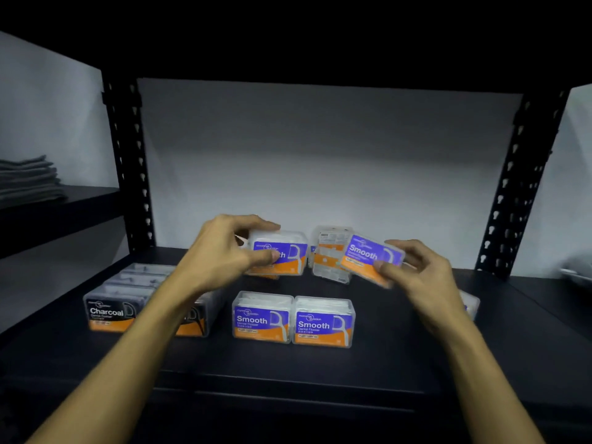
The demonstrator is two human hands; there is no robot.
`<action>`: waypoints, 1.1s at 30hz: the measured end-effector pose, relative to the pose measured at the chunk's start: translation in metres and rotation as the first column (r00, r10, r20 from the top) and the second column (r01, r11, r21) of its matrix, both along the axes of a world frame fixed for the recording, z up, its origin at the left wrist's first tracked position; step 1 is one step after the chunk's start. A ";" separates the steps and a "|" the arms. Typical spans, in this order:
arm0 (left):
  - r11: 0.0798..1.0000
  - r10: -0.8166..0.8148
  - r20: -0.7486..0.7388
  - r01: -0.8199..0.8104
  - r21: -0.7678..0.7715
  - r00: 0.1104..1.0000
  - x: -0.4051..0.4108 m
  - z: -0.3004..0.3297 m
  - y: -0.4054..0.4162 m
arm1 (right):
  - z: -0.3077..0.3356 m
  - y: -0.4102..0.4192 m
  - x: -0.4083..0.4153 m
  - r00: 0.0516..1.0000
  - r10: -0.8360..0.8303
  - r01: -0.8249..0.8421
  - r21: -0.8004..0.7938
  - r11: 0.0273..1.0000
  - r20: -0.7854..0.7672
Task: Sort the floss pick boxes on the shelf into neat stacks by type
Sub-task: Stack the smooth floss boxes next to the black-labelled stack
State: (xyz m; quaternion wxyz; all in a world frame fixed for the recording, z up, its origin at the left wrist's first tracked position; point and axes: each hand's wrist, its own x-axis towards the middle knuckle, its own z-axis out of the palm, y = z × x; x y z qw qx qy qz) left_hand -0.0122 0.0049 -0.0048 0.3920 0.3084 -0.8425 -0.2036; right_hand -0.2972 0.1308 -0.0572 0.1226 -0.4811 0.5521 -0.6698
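My left hand point(224, 251) grips a purple and orange Smooth floss box point(285, 253) above the back of the black shelf point(368, 363). A second Smooth box point(368, 257), tilted, is pinched in my right hand point(419, 270). Behind it stands another clear box point(330, 251) with its back label facing me. Two Smooth boxes point(262, 317) point(323, 322) stand side by side at the shelf's middle front. To the left stand black Charcoal boxes point(110, 312) in rows, partly hidden by my left forearm.
Black perforated uprights point(128, 161) point(519, 181) frame the bay. A further box point(471, 302) peeks out behind my right wrist. Folded grey cloths point(28, 181) lie on the neighbouring shelf at left. A pale object point(576, 270) sits at the far right edge.
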 end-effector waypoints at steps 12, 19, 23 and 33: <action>0.987 -0.105 0.564 0.016 0.160 0.819 -0.027 -0.002 -0.060 | -0.028 -0.022 -0.010 0.944 0.132 0.032 0.482 0.876 -0.302; 0.949 -0.205 0.638 -0.008 0.315 0.742 -0.033 0.003 -0.062 | -0.022 -0.026 0.009 0.968 0.171 -0.062 0.483 0.873 -0.184; 0.949 -0.201 0.544 0.025 0.313 0.814 -0.036 -0.001 -0.060 | -0.014 -0.027 0.026 0.961 0.244 -0.148 0.497 0.855 -0.133; 0.971 -0.185 0.600 0.050 0.235 0.778 -0.034 0.002 -0.055 | -0.003 -0.019 0.044 0.924 0.359 -0.236 0.538 0.809 -0.135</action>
